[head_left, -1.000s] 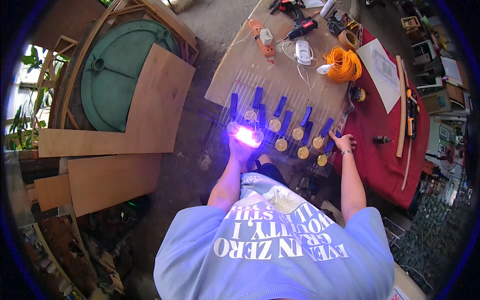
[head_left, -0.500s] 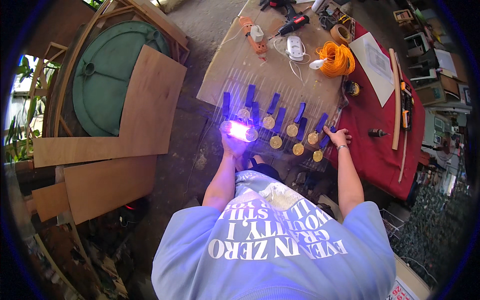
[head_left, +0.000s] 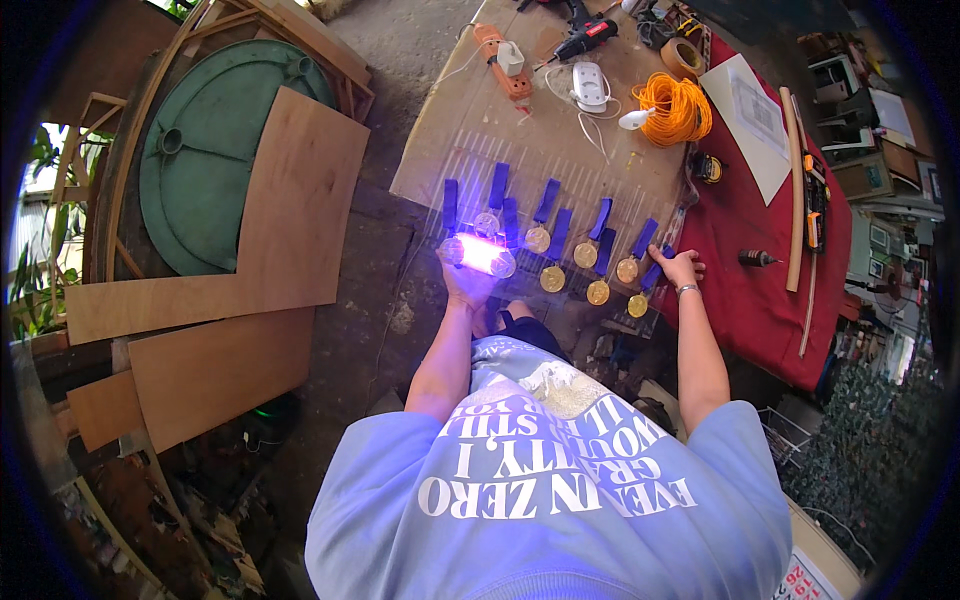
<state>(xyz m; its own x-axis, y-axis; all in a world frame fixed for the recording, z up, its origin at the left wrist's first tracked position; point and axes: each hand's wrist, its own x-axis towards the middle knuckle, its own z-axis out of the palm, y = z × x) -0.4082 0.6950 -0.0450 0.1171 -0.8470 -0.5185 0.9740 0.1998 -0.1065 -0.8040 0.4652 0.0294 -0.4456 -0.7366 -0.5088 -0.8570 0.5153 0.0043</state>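
the left hand is closed around a small lamp that throws a bright violet-white glow over the near-left medals, so the grip itself is washed out and i cannot tell how the fingers sit. the right hand rests spread, fingers down, on the right end of the rows, touching the edge of the cardboard sheet beside the outermost medal.

about 9 gold medals with blue ribbons lie in 2 staggered rows on the cardboard, ribbons pointing away from the person. judging from the layout, the light is at the left end of the row and the medals to the right appear not yet lit, so most of the pass seems left to do.

no box or tray holds the medals; they lie loose on the sheet. beyond them sit an orange cord coil, a white power strip and a drill; a red cloth covers the table to the right.
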